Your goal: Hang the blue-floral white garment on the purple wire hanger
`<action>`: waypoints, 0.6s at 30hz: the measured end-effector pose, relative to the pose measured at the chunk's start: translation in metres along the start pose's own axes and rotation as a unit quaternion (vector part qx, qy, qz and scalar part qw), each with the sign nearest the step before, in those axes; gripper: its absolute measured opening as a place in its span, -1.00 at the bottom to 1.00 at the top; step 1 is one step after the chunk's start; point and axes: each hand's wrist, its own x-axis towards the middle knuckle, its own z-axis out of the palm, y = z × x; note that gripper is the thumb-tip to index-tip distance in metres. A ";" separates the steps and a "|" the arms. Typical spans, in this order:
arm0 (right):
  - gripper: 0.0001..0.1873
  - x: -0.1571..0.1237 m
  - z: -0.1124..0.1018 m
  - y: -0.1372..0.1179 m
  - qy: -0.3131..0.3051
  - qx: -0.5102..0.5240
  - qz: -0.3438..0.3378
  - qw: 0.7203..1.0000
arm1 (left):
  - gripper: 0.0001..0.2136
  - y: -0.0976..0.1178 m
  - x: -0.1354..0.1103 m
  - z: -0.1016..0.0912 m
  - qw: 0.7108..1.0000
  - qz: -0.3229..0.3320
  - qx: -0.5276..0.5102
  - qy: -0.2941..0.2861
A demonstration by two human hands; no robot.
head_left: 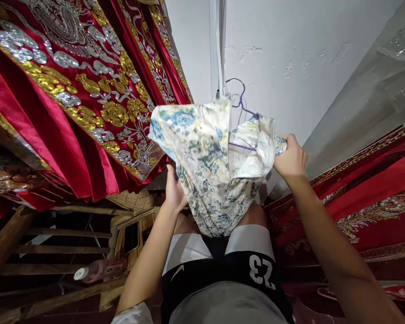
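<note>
A cream garment with a blue, green and yellow flower print [209, 166] hangs on a thin purple wire hanger [243, 104] in front of me. My left hand [174, 189] is closed on the cloth at its lower left side. My right hand [292, 156] grips the garment's right edge near the shoulder, fingers curled round the fabric. The hanger's hook rises above the cloth against the white wall [290, 58]. The lower part of the garment drapes down over my lap.
Red satin cloth with gold and silver embroidery [70, 90] hangs at the left; more red embroidered fabric [367, 202] lies at the right. A wooden frame [54, 247] and a pink bottle [99, 270] sit low left. My black shorts marked 23 [229, 274] show below.
</note>
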 end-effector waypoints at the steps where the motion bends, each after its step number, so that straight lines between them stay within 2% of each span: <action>1: -0.63 0.004 -0.001 -0.003 0.006 0.000 -0.005 1.000 | -0.28 -0.008 -0.003 -0.001 1.000 0.000 -0.024 0.009; 3: -0.61 0.009 -0.001 -0.011 0.005 0.000 -0.021 1.000 | -0.30 -0.023 -0.012 0.002 0.998 -0.010 -0.043 0.033; 7: -0.53 0.003 0.000 -0.021 -0.011 0.010 -0.059 0.998 | -0.36 -0.051 -0.033 0.013 0.998 -0.012 0.028 0.060; 11: -0.34 -0.019 0.009 -0.005 -0.002 0.066 -0.085 0.994 | -0.39 -0.074 -0.053 0.012 0.995 -0.031 0.038 0.086; 13: -0.22 -0.043 0.017 0.009 0.024 0.115 -0.037 0.992 | -0.39 -0.082 -0.060 0.006 0.993 -0.058 0.033 0.096; 15: -0.23 -0.078 0.026 0.017 0.066 0.173 0.067 0.980 | -0.37 -0.087 -0.064 0.001 0.991 -0.068 0.039 0.105; 16: -0.30 -0.097 0.031 0.018 0.086 0.212 0.128 0.965 | -0.36 -0.088 -0.066 0.000 0.991 -0.067 0.045 0.107; 18: -0.53 -0.135 0.040 0.012 0.033 0.309 0.218 0.925 | -0.36 -0.090 -0.068 -0.001 0.991 -0.060 0.056 0.102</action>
